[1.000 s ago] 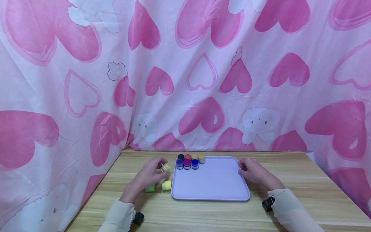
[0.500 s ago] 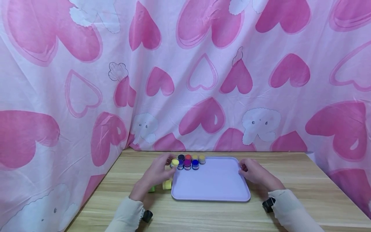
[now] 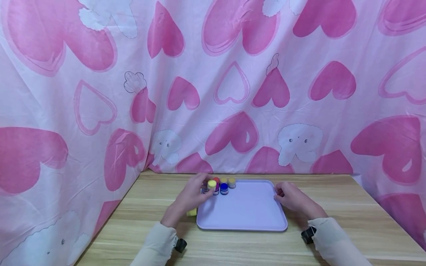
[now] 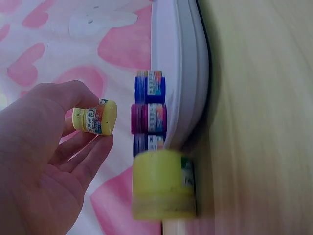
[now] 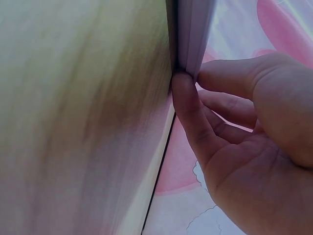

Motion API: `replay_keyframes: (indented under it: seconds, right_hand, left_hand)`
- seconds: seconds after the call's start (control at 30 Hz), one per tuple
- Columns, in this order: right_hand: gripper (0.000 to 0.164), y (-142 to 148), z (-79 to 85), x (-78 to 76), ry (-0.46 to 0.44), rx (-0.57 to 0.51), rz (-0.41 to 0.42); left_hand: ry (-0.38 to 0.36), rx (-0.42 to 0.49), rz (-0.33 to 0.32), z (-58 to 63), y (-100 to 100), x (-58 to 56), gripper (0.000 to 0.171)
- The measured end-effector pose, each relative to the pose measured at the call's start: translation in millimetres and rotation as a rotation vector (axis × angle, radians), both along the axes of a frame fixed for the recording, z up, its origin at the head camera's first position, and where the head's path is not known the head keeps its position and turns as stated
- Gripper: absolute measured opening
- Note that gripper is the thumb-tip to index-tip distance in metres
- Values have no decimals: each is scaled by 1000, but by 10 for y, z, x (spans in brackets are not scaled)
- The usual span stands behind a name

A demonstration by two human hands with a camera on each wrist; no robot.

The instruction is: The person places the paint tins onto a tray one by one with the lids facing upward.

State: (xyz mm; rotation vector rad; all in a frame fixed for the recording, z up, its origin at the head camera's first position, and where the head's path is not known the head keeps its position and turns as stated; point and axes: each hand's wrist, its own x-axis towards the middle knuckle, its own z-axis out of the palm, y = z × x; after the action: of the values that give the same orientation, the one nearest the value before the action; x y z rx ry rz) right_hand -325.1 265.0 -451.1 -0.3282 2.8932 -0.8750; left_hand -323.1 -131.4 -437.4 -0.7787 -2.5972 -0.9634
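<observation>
My left hand (image 3: 192,193) pinches a small yellow paint jar (image 3: 212,184) between thumb and fingertips, above the tray's back left corner. In the left wrist view, this labelled jar (image 4: 98,119) is tilted on its side relative to the camera and apart from the others. The lilac tray (image 3: 246,210) lies flat on the table. On it stand several paint jars, among them a blue jar (image 3: 224,188), a red jar (image 3: 216,180) and a purple jar (image 4: 149,118); the hand hides some. My right hand (image 3: 292,196) pinches the tray's right rim (image 5: 194,36) between thumb and index finger.
Another yellow jar (image 3: 192,212) lies on the wooden table (image 3: 233,247) just left of the tray, partly behind my left wrist. A pink heart-print curtain (image 3: 233,85) hangs along the back and sides of the table.
My left hand has carried the yellow jar rightward, from beside the tray to over its back left jars. The green jar is now hidden behind the left arm. My right hand stays put.
</observation>
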Motion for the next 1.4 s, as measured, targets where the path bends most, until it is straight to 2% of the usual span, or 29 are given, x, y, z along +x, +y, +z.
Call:
replay_keyframes:
  seconds: [0.07, 0.27, 0.37, 0.53, 0.8, 1.03, 1.2, 1.4]
  right_hand:
    - [17, 1, -3, 1, 2, 0, 0]
    - [18, 4, -3, 2, 4, 0, 3]
    - [18, 8, -8, 2, 2, -4, -2]
    - [16, 8, -10, 4, 7, -1, 2]
    - [18, 9, -26, -8, 2, -1, -3]
    - [22, 5, -1, -32, -12, 5, -10]
    - [25, 6, -2, -34, -19, 3, -14]
    - [27, 10, -9, -16, -2, 11, -10]
  left_hand:
    - [21, -8, -9, -9, 35, -16, 41]
    - [-3, 17, -24, -28, 129, -56, 32]
    - [17, 18, -33, -27, 180, -62, 29]
    - [55, -2, -48, -27, 258, -92, 30]
    - [22, 21, -37, -59, 371, -158, 30]
    - [27, 23, -44, -54, 467, -188, 35]
    - [74, -23, -58, -52, 535, -208, 43]
    - [114, -59, -64, -75, 584, -217, 38]
